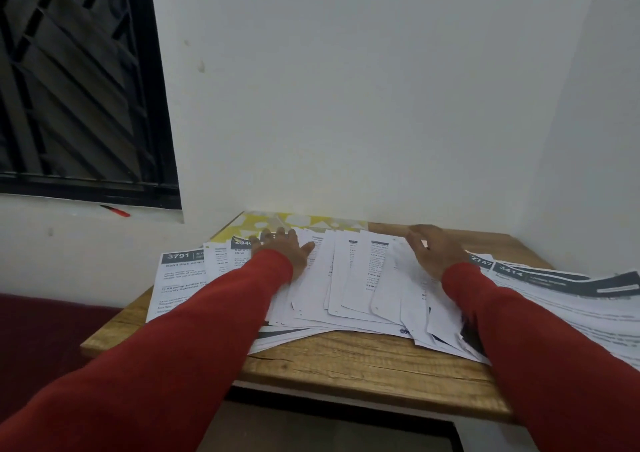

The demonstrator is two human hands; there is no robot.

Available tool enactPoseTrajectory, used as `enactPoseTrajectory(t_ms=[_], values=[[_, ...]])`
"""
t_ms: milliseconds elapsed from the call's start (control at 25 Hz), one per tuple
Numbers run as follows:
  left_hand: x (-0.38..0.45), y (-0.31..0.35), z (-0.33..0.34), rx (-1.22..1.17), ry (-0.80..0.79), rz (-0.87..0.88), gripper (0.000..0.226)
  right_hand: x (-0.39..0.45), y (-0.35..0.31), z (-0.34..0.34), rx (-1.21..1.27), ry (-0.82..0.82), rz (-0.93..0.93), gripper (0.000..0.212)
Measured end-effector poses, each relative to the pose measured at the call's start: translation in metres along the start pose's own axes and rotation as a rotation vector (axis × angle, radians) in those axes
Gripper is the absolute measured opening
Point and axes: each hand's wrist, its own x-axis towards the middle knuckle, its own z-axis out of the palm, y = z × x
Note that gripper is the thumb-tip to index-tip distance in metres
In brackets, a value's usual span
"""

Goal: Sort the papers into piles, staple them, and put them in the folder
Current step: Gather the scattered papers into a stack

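Several printed white papers (pixel 349 278) lie fanned and overlapping across a small wooden table (pixel 363 361). Some have dark header bars with numbers such as 3791 (pixel 178 256) and 2747. My left hand (pixel 282 249) rests flat on the papers at the left, fingers spread. My right hand (pixel 433 252) lies on the papers at the right, fingers slightly curled over a sheet's top edge. A yellow patterned folder (pixel 294 223) lies under the papers at the table's far edge by the wall. Both arms wear red sleeves. No stapler shows.
White walls close in the table at the back and right. A dark barred window (pixel 79 87) is at the left, with a red pen (pixel 116 210) on its sill. A dark red surface (pixel 38 330) lies left of the table. More papers (pixel 571 295) spill off the right side.
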Motion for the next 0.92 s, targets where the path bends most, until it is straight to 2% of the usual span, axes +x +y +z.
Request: enactPoseTrajectory(t_ms=[80, 200, 320, 480, 600, 680, 760, 880, 920], values=[[-0.014, -0.014, -0.011, -0.009, 0.033, 0.040, 0.066, 0.001, -0.004, -0.018, -0.013, 0.032, -0.022, 0.032], [-0.038, -0.047, -0.012, -0.057, 0.014, 0.047, 0.073, -0.016, 0.003, -0.048, -0.100, -0.041, 0.051, 0.037], [-0.067, -0.079, -0.002, -0.110, -0.083, -0.007, 0.088, -0.049, 0.021, -0.074, -0.286, -0.107, 0.098, 0.067], [-0.100, -0.092, 0.011, -0.074, -0.183, -0.101, 0.090, -0.088, 0.048, -0.099, -0.617, -0.313, 0.354, 0.103], [-0.106, -0.080, 0.013, -0.050, -0.213, -0.049, 0.085, -0.099, 0.076, -0.090, -0.594, -0.480, 0.463, 0.121], [-0.105, -0.068, 0.012, -0.054, -0.211, -0.015, 0.085, -0.093, 0.082, -0.072, -0.559, -0.526, 0.453, 0.122], [-0.103, -0.065, 0.011, -0.077, -0.167, -0.032, 0.091, -0.093, 0.061, -0.063, -0.525, -0.503, 0.418, 0.118], [-0.093, -0.084, 0.012, -0.132, -0.077, -0.137, 0.115, -0.097, 0.043, -0.079, -0.554, -0.406, 0.508, 0.104], [-0.092, -0.090, 0.012, -0.131, -0.102, -0.165, 0.124, -0.099, 0.046, -0.086, -0.558, -0.391, 0.554, 0.108]])
